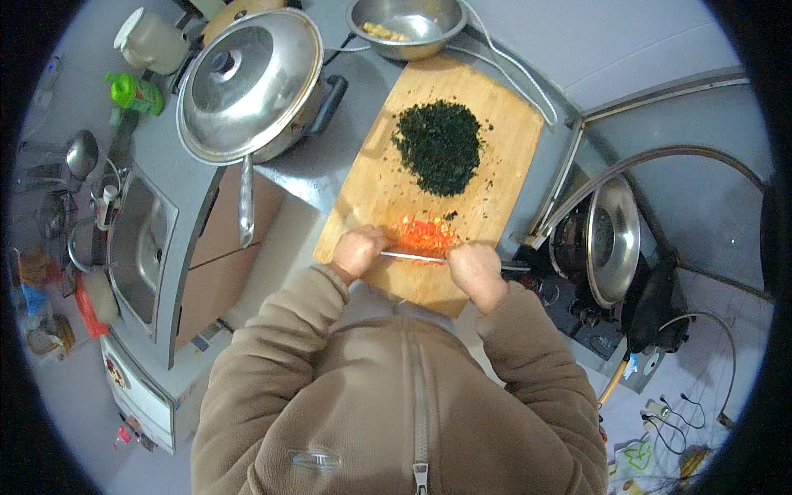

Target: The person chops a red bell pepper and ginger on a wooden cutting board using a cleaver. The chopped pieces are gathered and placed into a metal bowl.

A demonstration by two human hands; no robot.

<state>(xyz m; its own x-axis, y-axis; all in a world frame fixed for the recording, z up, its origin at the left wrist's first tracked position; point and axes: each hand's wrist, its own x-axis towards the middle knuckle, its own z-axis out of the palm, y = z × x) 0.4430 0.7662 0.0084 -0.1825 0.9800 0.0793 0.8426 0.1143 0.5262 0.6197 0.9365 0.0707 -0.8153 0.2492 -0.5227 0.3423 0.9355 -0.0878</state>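
Observation:
My right hand grips a kitchen knife near its handle, which sticks out to the right of the fist. At the knife's other end, my left hand is closed on the blade's tip. The blade lies crosswise over the near part of a wooden cutting board, seen almost from its spine. Just beyond it is a small heap of chopped orange-red vegetable, probably carrot. A larger mound of finely chopped dark green leaves rests farther up the board.
A lidded steel pan stands left of the board, its long handle pointing towards me. A steel bowl with yellowish bits sits at the board's far end. A sink is at left; a gas stove with a steel lid is at right.

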